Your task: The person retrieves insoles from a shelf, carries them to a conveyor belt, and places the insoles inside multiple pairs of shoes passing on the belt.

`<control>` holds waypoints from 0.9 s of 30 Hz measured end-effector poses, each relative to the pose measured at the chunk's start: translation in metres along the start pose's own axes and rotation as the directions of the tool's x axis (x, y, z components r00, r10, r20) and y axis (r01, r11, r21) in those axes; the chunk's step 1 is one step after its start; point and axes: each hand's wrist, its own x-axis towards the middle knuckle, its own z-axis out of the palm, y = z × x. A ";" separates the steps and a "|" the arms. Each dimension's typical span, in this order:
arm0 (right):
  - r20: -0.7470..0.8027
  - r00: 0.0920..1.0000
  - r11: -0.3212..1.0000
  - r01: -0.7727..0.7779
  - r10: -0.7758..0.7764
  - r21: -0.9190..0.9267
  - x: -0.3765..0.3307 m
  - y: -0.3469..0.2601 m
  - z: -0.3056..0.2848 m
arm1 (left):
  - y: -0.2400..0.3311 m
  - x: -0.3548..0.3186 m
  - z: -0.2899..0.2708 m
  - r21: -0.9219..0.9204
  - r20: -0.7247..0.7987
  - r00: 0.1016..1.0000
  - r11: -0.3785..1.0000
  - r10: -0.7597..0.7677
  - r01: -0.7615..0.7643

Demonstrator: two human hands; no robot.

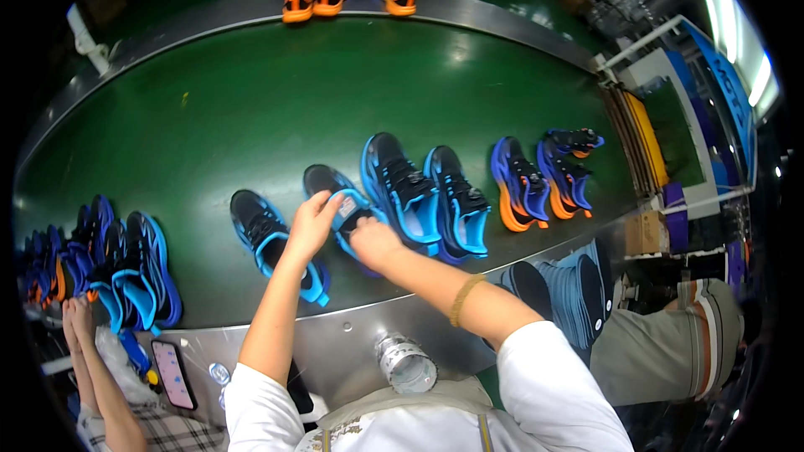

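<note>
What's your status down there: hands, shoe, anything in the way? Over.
Left hand at a light-blue, white-labelled flap on a black sneaker with blue trim; right hand at its opening; similar black-and-blue sneakers close on both sides.

A black-rimmed, lit smartphone (173, 375) and a clear, round plastic container (410, 368) sit at the metal near edge of the green-topped bench (243, 100); a brown cardboard box (646, 233) stands by its right end.

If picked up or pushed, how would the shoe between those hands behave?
The shoe probably flexes on top: its light-blue tongue appears folded back at the left hand. Its long, low shape should make it slide rather than roll.
</note>
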 end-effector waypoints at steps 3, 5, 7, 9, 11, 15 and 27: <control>0.117 0.993 0.999 -0.005 0.008 -0.032 0.005 0.004 0.012 | -0.003 0.000 0.000 0.034 -0.001 1.000 0.999 -0.023 0.023; 0.379 0.924 0.991 0.005 0.046 -0.133 0.012 0.004 0.019 | -0.004 0.000 0.000 0.006 0.007 1.000 1.000 -0.016 0.016; 0.392 0.907 0.988 -0.132 0.151 -0.075 0.022 0.002 0.023 | -0.004 -0.001 -0.001 0.003 0.008 0.999 0.999 -0.035 0.035; 0.337 0.941 1.000 -0.029 0.030 -0.010 0.027 0.004 0.023 | -0.003 -0.001 -0.001 -0.001 -0.001 1.000 1.000 -0.010 0.010; 0.191 0.965 0.982 0.165 -0.179 0.088 0.028 0.008 0.019 | -0.002 -0.003 -0.001 -0.010 0.014 1.000 1.000 -0.008 0.008; 0.674 0.718 0.878 0.423 -0.176 -0.221 0.020 0.017 0.011 | -0.003 -0.005 0.003 -0.003 -0.033 0.997 0.998 -0.066 0.066; 0.726 0.612 0.931 0.347 -0.314 0.110 -0.020 0.026 -0.069 | -0.008 -0.003 0.017 0.571 0.086 0.928 0.745 0.362 -0.344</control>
